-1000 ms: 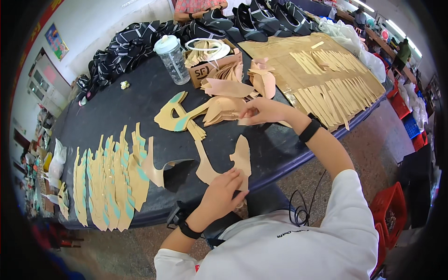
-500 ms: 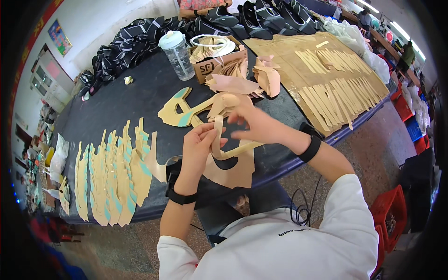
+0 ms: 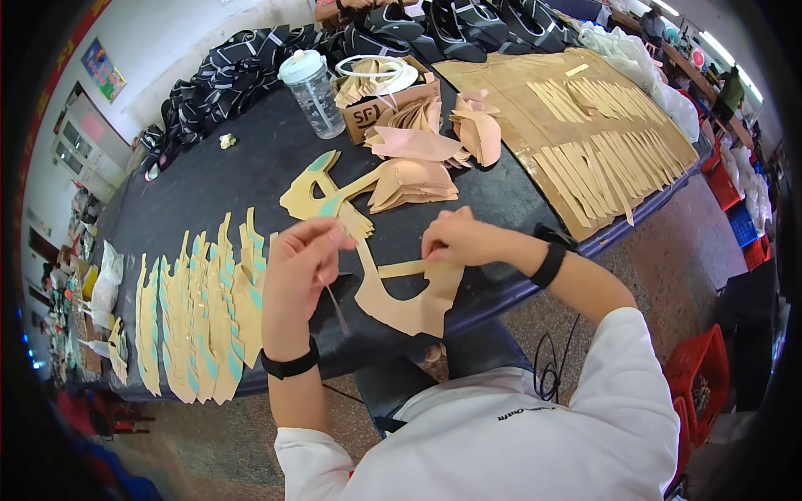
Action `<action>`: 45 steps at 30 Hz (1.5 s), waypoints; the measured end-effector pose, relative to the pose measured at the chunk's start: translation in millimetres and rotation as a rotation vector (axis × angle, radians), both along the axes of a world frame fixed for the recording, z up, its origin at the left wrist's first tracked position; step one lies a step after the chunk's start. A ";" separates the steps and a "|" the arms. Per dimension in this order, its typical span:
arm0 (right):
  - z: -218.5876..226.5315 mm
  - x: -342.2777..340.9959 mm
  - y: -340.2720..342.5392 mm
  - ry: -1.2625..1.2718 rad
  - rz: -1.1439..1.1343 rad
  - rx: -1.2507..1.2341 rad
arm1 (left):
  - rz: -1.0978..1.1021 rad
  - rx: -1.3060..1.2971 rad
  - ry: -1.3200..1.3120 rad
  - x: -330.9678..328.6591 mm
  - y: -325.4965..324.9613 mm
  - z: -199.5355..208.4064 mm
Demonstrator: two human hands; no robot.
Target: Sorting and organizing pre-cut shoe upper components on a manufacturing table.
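Observation:
A beige U-shaped shoe-upper piece (image 3: 405, 313) lies near the front edge of the table. Across its opening runs a narrow tan strip (image 3: 403, 269), whose right end is under the closed fingertips of my right hand (image 3: 458, 236). To the left, my left hand (image 3: 302, 260) is raised with thumb and fingers pinched. A thin, blurred strip (image 3: 338, 313) dangles below those fingers. Just beyond my hands lie stacked yellow cutouts with green patches (image 3: 313, 200) and a fanned pile of beige pieces (image 3: 413, 184).
Rows of yellow pieces (image 3: 200, 326) lie at left. A brown board (image 3: 510, 92) bears many tan strips at right. A lidded clear cup (image 3: 316, 104) and a cardboard box (image 3: 363, 121) stand farther back, before black shoe uppers (image 3: 225, 79). Another person's hands (image 3: 355, 5) show at the far edge.
My hands have moved apart: the left went left, the right lowered onto the beige piece. The tan strip, partly hidden before, now shows across the opening. A thin strip hangs from my left hand.

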State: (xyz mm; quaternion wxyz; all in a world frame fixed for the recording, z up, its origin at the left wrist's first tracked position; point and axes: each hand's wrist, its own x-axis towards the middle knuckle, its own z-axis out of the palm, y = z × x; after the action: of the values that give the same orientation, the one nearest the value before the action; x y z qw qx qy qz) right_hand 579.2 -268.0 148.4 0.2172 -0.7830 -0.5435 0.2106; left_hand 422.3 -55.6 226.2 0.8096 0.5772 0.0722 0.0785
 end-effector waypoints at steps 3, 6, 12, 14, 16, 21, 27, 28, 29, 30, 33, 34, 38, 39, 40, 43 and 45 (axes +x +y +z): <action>15.7 27.0 -22.5 -0.023 -0.220 0.057 | -0.076 0.283 0.143 -1.1 -7.2 -2.5; 10.4 56.5 -63.3 -0.042 -0.513 0.104 | -0.260 0.497 0.287 15.8 -17.3 -21.6; 9.7 20.4 -76.9 -1.022 -0.689 0.079 | -0.487 0.609 0.426 48.3 -20.9 -70.4; 20.4 -6.2 -61.1 -0.671 -0.412 0.206 | -0.515 0.599 0.429 54.9 -17.9 -82.0; 2.6 -30.8 -54.1 -0.467 0.016 0.289 | -0.548 0.589 0.435 59.1 -17.7 -86.9; -23.2 -74.5 -41.6 -0.474 0.034 0.394 | -0.582 0.784 0.384 63.2 -23.9 -79.5; -19.1 -73.2 -41.1 -0.537 0.047 0.394 | -0.580 0.932 0.290 67.6 -26.6 -80.2; -19.7 -72.6 -40.9 -0.536 0.047 0.393 | -0.581 0.932 0.291 68.4 -27.8 -79.7; -20.6 -71.9 -40.7 -0.512 0.043 0.398 | -0.582 0.965 0.291 69.1 -28.9 -79.0; -21.3 -71.2 -40.5 -0.488 0.039 0.402 | -0.583 0.997 0.292 70.0 -29.6 -78.9; -22.2 -69.3 -38.1 -0.537 0.044 0.486 | -0.621 1.037 0.317 71.8 -28.9 -79.6; -23.7 -67.5 -38.9 -0.541 0.041 0.484 | -0.623 1.038 0.313 72.6 -29.6 -79.2; -25.4 -58.1 -37.8 -0.356 0.008 0.450 | -0.629 1.027 0.326 74.1 -32.9 -75.0; -24.3 -57.1 -35.7 -0.314 -0.015 0.420 | -0.620 1.029 0.346 74.1 -34.1 -73.3; -26.9 -56.8 -32.4 -0.314 -0.016 0.420 | -0.621 1.029 0.345 73.7 -35.2 -72.8; -32.5 -56.7 -22.1 -0.546 0.052 0.454 | -0.584 1.009 0.414 71.2 -36.4 -70.6; -24.6 -58.6 -17.2 -0.727 0.179 0.360 | -0.615 0.987 0.432 68.5 -31.4 -64.8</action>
State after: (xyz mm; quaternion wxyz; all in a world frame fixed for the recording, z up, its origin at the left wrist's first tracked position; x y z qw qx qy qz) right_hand 520.7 -285.2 123.8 0.1254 -0.7056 -0.6788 -0.1603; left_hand 490.8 -87.0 161.4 0.3998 0.8808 0.0197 -0.2529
